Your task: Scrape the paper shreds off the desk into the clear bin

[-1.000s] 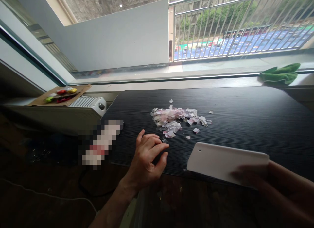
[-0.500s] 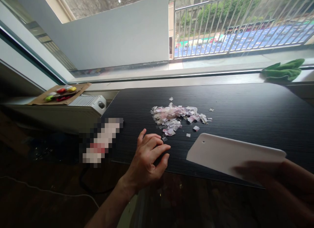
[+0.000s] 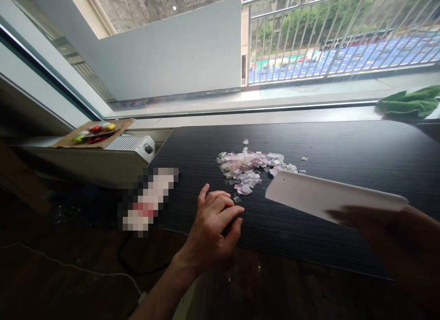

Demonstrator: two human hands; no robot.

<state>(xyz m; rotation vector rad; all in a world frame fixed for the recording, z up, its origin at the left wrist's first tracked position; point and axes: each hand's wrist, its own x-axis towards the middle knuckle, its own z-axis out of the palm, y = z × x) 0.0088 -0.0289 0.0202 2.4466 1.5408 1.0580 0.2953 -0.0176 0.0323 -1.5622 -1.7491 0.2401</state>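
Note:
A loose heap of small pinkish-white paper scraps (image 3: 242, 166) lies on the dark wood-grain table (image 3: 343, 148). Close to the heap's near edge, my left hand (image 3: 216, 223) hovers above the table's front part, its fingers loosely bent and apart, holding nothing. At the right, my right hand (image 3: 388, 233), dark and partly in shadow, grips the end of a white plastic tray (image 3: 319, 191) with a raised edge and a small hole near its far end. The tray is tilted above the table and hides the heap's lower right edge.
A white radiator (image 3: 134, 146) stands left of the table, with brown cardboard (image 3: 62, 139) and colourful small items on top. A green cloth (image 3: 409, 102) rests on the window sill at right. A white cable (image 3: 68, 266) runs along the floor. A blurred-out object (image 3: 154, 198) is at the table's left edge.
My right hand has raised the tray and tilted it more edge-on, so it now covers some scraps. My left hand keeps its pose. The whole view has shifted slightly.

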